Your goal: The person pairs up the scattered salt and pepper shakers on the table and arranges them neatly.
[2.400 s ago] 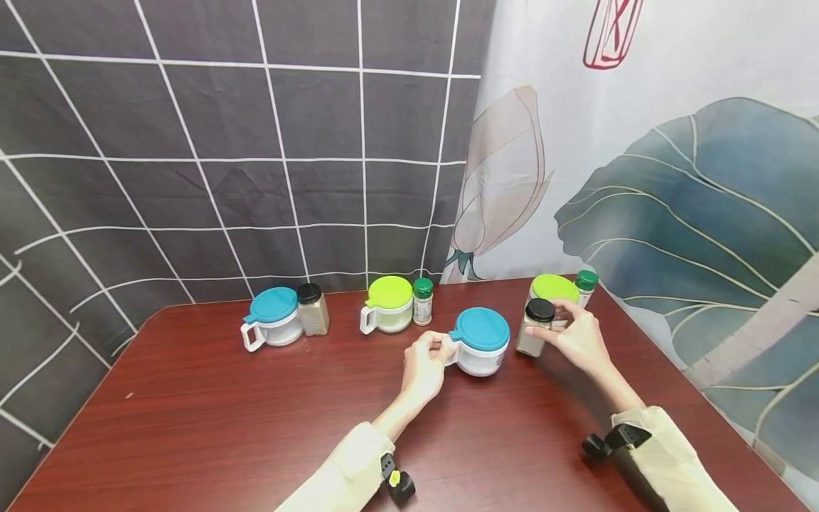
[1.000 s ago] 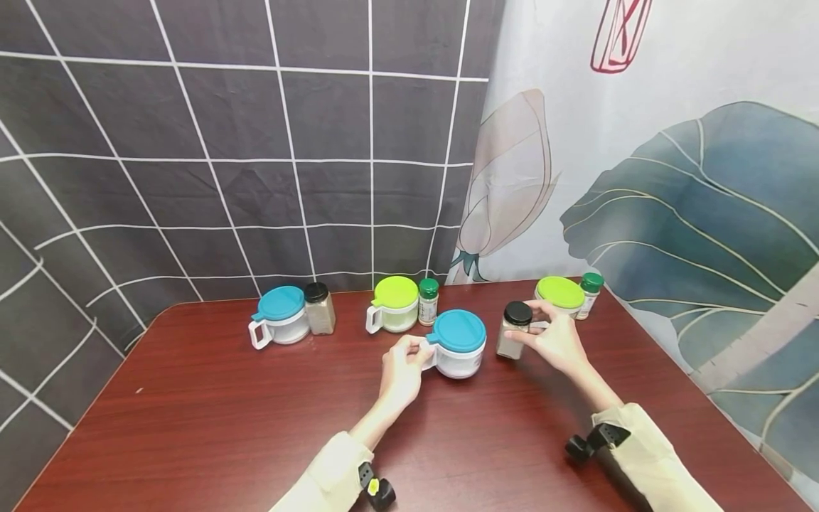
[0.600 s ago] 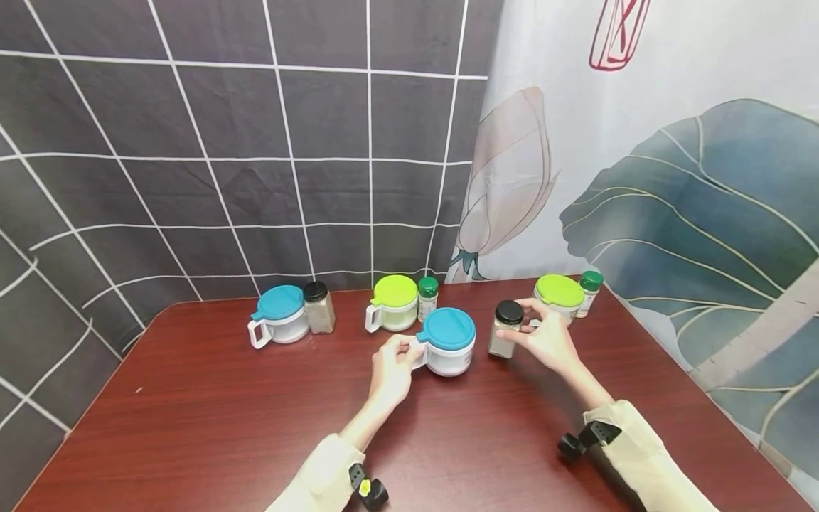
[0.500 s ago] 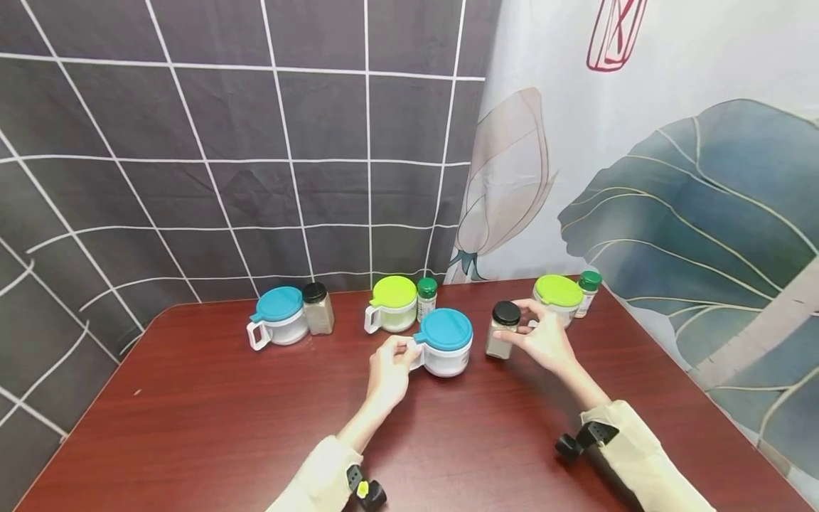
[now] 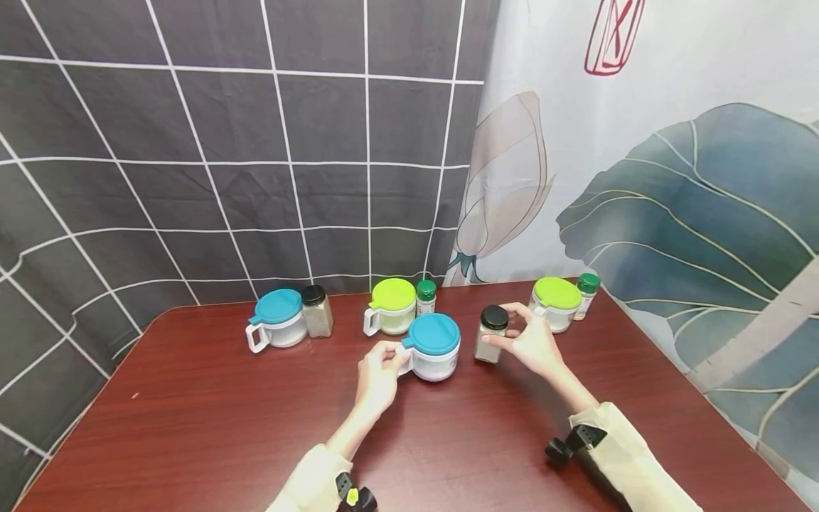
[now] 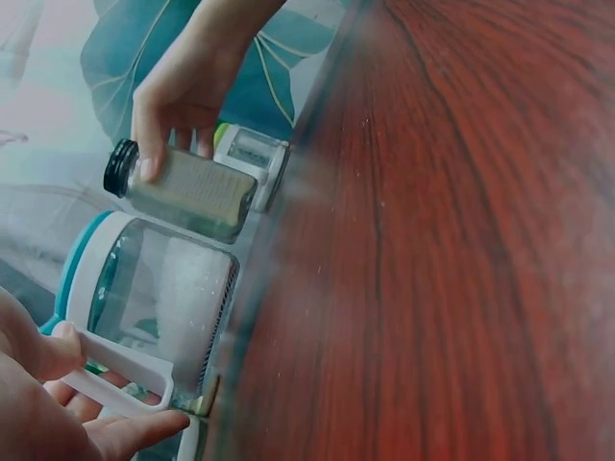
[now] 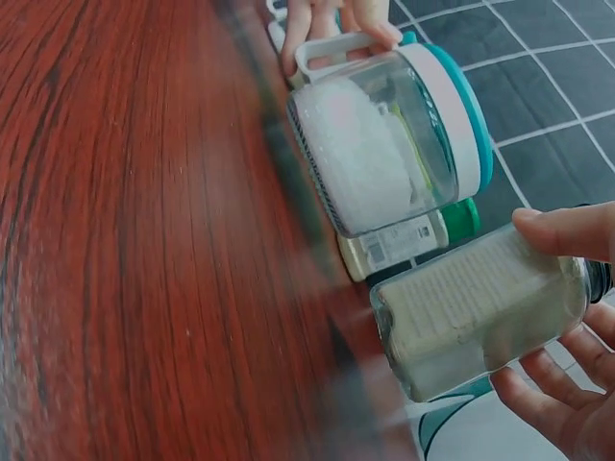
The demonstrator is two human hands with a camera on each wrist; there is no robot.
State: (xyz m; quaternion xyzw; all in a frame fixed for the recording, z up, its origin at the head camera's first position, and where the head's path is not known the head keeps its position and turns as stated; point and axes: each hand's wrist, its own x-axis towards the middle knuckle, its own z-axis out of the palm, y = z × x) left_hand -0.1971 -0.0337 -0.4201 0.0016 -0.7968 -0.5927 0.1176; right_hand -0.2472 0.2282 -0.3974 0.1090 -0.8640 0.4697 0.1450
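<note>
Plainly, left grip [image 5: 376, 382] narrow on the handle [image 6: 135, 360] of the blue-lidded jar [image 5: 436, 364], right grip [image 5: 536, 348] around the black-capped bottle [image 5: 488, 352].

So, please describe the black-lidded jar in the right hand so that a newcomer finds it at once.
On the red-brown table, right of centre, find the right hand. It holds a clear jar with beige contents, just right of the blue-lidded pot whose white handle the left hand grips. Unlike the other black-lidded jar, farther left, this one is held.
</note>
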